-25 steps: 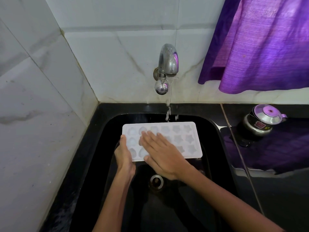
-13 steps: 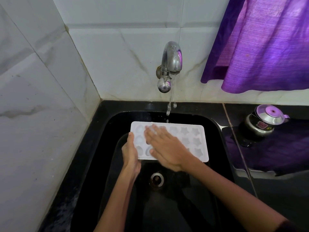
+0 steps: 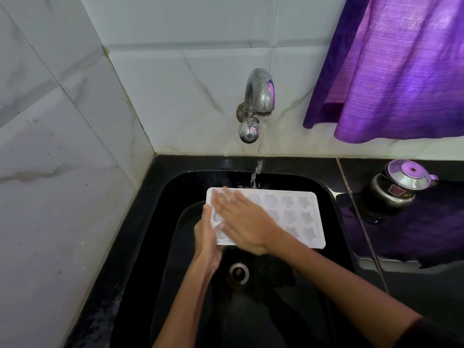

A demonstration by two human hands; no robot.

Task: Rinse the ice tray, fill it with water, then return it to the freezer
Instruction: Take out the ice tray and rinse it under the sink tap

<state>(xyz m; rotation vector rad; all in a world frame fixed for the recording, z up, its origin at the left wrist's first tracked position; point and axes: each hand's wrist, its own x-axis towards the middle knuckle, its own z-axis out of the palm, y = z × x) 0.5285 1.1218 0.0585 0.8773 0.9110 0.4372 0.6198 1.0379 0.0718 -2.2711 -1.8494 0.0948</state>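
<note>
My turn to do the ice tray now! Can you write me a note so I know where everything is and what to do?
Left hand: grips the near left corner of the white ice tray.
Right hand: flat on the tray's left moulds, fingers straight.
Tray: held level over the black sink, under the tap. Water is running and lands at the tray's far edge.
Done: rinsing has begun.
Left: finish rinsing, fill the star moulds, shut the tap, carry the tray level to the freezer, which is out of view.

The steel pot [image 3: 399, 185] bears a small red label, too blurred to read.
</note>
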